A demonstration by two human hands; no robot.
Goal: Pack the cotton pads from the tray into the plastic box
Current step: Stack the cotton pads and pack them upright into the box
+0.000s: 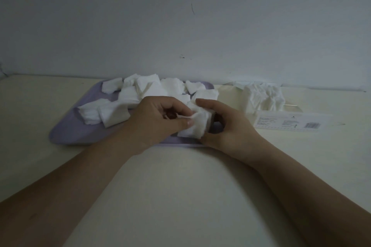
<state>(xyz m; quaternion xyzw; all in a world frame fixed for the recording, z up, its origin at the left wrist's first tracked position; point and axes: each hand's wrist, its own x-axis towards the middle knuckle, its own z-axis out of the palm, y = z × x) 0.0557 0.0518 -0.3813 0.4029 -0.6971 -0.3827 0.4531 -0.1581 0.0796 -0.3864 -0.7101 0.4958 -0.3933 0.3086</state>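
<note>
A lilac tray [66,136] lies on the table with several white square cotton pads [112,113] scattered over it, most toward its far side. Over the tray's near right part, my left hand [158,120] and my right hand [226,126] together grip a small stack of cotton pads [195,124], with fingers pinching its edges. To the right of the tray stands the clear plastic box [265,97], which holds white pads, and its transparent lid with a printed label [289,122] lies open toward me.
The cream table [180,186] runs up to a plain grey wall [180,26] just behind the tray and box. My forearms cross the near half of the table.
</note>
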